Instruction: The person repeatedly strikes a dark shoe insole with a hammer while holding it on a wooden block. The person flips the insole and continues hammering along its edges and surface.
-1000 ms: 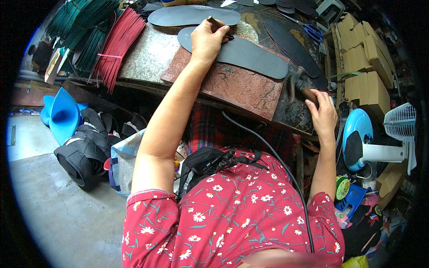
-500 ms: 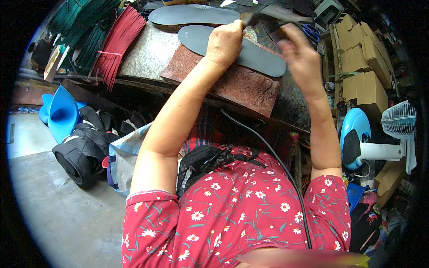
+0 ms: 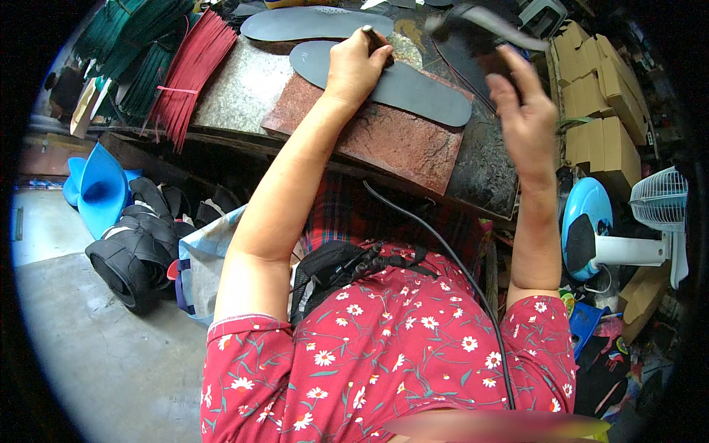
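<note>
A grey shoe sole [image 3: 421, 92] lies flat on a reddish-brown slab [image 3: 347, 140] at the bench edge. My left hand [image 3: 354, 70] is closed around a short dark punch [image 3: 368, 31], its pale top end showing above my fist; its lower end is hidden over the sole. My right hand [image 3: 528, 122], raised to the right of the sole, has its thumb and fingers bent about a dark tool [image 3: 473, 37] with a long pale edge. That tool is smeared by motion, so its kind is unclear. Another grey sole [image 3: 314, 23] lies behind the first.
Bundles of red strips [image 3: 188, 81] and green strips [image 3: 133, 29] lie at the bench's left end. Cardboard boxes [image 3: 598, 148] are stacked at right, above a blue-and-white fan [image 3: 587, 221]. Black rolled material [image 3: 129, 266] and blue sheets [image 3: 100, 188] stand on the floor at left.
My right hand and the dark tool have moved right, away from my left hand. My left hand has shifted slightly left with the punch, whose pale top now shows.
</note>
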